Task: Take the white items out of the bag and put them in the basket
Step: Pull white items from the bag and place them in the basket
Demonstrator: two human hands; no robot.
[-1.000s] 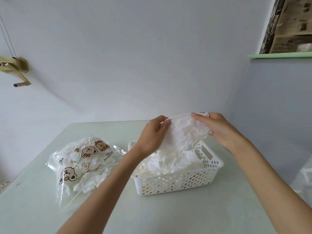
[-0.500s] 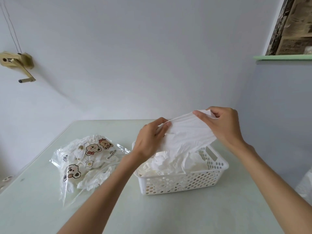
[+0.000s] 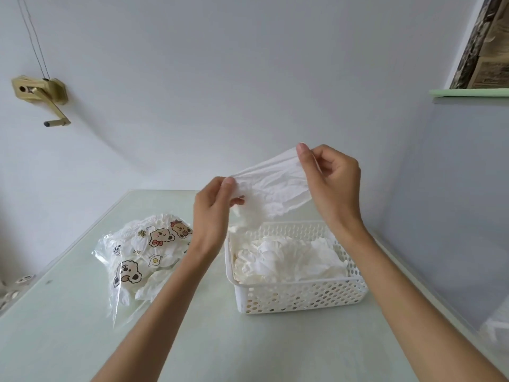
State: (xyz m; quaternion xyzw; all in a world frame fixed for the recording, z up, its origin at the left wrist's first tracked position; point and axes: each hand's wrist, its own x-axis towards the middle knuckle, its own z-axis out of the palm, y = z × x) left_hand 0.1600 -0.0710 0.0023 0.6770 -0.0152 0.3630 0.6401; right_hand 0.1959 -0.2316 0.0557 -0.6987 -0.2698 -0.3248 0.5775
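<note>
Above the far left corner of the basket [image 3: 300, 295] I have one white item [image 3: 271, 186] stretched between my two hands, lifted clear of the rim with its loose lower end dangling towards the pile below. My left hand [image 3: 213, 210] pinches its lower left corner between thumb and fingertips; my right hand [image 3: 332, 180] pinches the upper right edge the same way, held higher, so the thin fabric hangs on a slant. It looks like a crumpled disposable garment, though the weave is too fine for me to say exactly what

Beneath it the basket is already well filled: a heap of white pieces [image 3: 289, 260] lies bunched inside, reaching close to the top of the perforated walls. I judge that most of the work is behind me

Left of the basket, well apart from it, the clear printed bag [image 3: 137, 260] with cartoon bears lies slumped on the pale green table [image 3: 248, 348]. White fabric shows through the plastic, so some items remain inside, but I cannot count them through the folds

What is left, as I read it: drop this piece onto the heap, then go back to the bag for the rest
</note>
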